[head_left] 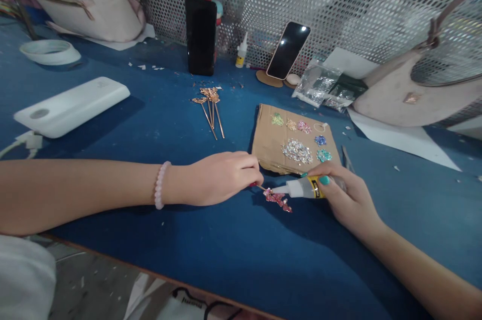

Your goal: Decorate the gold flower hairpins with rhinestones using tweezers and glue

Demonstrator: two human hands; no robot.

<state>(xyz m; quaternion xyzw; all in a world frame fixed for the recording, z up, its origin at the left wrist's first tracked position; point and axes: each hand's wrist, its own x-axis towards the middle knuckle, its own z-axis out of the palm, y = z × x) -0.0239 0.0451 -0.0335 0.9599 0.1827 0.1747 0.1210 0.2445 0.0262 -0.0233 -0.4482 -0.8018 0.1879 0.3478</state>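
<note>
My left hand (222,177) is closed in a pinch on the stem of a hairpin (277,199) whose head, covered in pink stones, rests on the blue table (226,260). My right hand (348,194) is wrapped round a small glue bottle (303,188) lying sideways, its white nozzle pointing left at the pin's decorated head. Just behind both hands lies a piece of cardboard (269,142) carrying small heaps of coloured rhinestones (297,151).
Several bare gold hairpins (211,104) lie behind my left hand. A white power bank (71,106) sits far left. A black phone (201,35), a second glue bottle (241,51) and a propped phone (288,50) stand at the mesh wall. Bags lie at both back corners.
</note>
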